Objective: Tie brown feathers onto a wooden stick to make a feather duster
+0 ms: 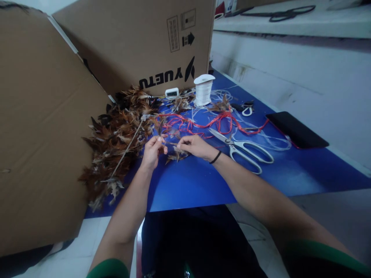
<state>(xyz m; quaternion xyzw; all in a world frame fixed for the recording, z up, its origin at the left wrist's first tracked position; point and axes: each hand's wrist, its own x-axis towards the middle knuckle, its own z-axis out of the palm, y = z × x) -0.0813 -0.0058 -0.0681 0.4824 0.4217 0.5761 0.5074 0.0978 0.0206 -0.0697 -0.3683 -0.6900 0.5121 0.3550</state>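
Note:
My left hand (152,152) is closed in a pinch at the middle of the blue table, with a dark brown feather (159,125) standing up from its fingertips. Close on its right, my right hand (197,146) pinches a thin brownish strand (171,144) that stretches between the two hands. Whether this strand is part of the feather I cannot tell. A small tuft of feathers (177,155) lies on the table just under my fingers. Left of my hands spreads a big heap of brown feathers (116,135), crossed by a thin pale stick (127,147).
Open scissors (242,148) lie right of my right hand. Red ribbon (199,125) tangles behind my hands, near a white spool (203,90) and a small white display (172,92). A dark tablet (297,129) rests at right. Cardboard (124,42) walls the back and left.

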